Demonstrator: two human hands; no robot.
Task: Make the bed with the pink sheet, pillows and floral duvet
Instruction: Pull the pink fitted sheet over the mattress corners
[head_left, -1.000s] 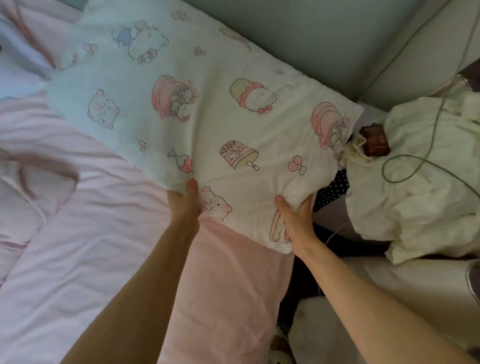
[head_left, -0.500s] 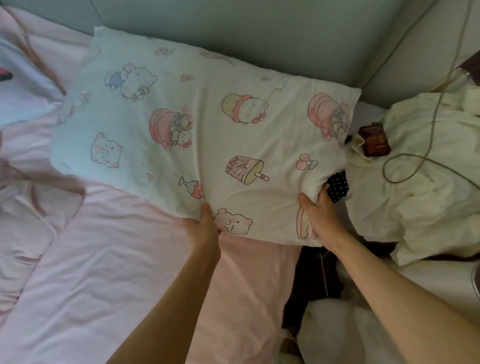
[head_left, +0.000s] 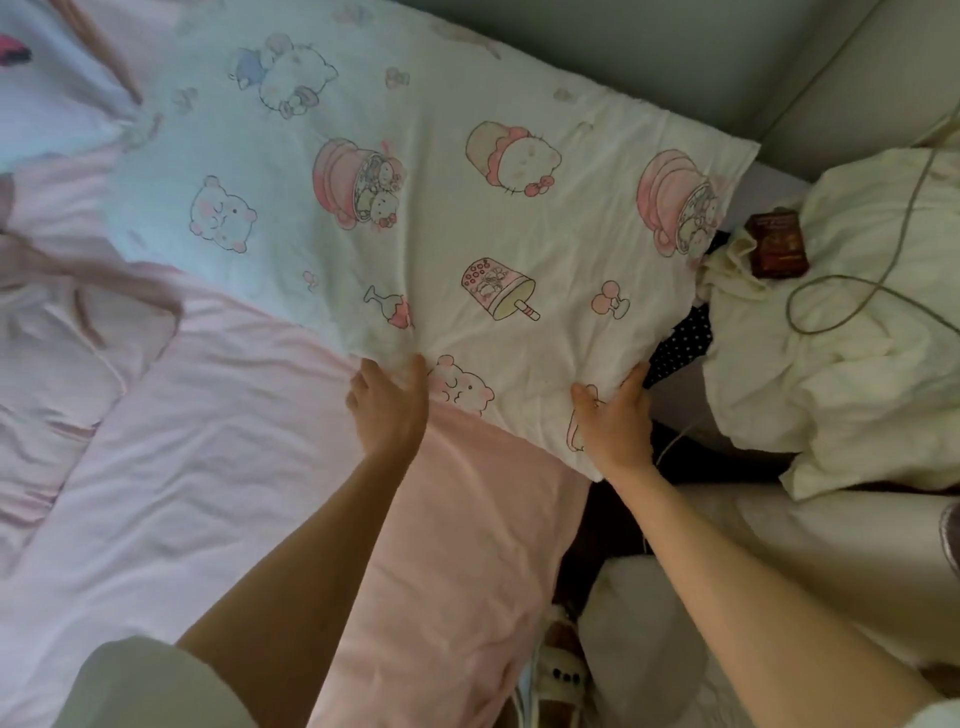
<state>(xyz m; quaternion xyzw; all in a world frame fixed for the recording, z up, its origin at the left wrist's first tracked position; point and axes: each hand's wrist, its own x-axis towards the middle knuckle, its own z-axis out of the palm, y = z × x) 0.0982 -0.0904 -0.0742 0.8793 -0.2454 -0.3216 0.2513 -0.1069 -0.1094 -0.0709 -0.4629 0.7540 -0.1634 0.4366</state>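
Both hands grip the near edge of the white cartoon-print pillow (head_left: 441, 208), left hand (head_left: 387, 410) and right hand (head_left: 615, 421) each pinching its fabric (fingertips tucked underneath), as it lies across the wrinkled pink sheet (head_left: 208, 467) against the wall.

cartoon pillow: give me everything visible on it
The pillow is long and rectangular, in a white, creased cotton-looking case printed with pink cartoon cats, bears and drinks. It lies flat on the pink sheet along the wall. The left hand and right hand grip its near edge.
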